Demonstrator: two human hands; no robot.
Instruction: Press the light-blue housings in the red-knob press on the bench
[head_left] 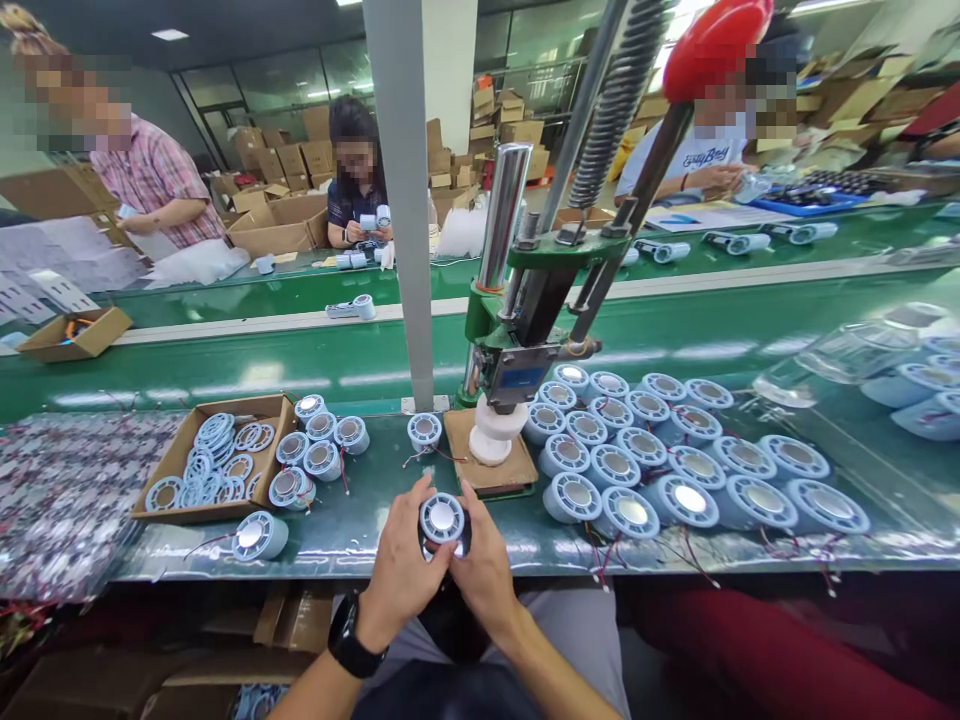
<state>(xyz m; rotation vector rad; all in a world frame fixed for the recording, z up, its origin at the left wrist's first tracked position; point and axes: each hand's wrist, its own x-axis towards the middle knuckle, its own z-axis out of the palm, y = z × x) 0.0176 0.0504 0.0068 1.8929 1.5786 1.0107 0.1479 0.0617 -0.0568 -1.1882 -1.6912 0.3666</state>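
Between both hands, over the near edge of the bench, a light blue round part (442,518) with a silver centre faces up. My left hand (405,550), with a black watch on its wrist, wraps round its left side. Fingers of my right hand (484,560) close round the other side. Just beyond them a similar blue part (424,431) stands on the bench. To its right is a hand press (525,370) with a white round head (496,425) above a brown board (457,440). The underside of the held part is hidden by my hands.
A cardboard box (142,507) of blue rings stands left, near several blue parts (322,460). Many blue parts with red wires (630,510) fill the right. A grey post (409,200) rises behind; people sit or stand across the green line.
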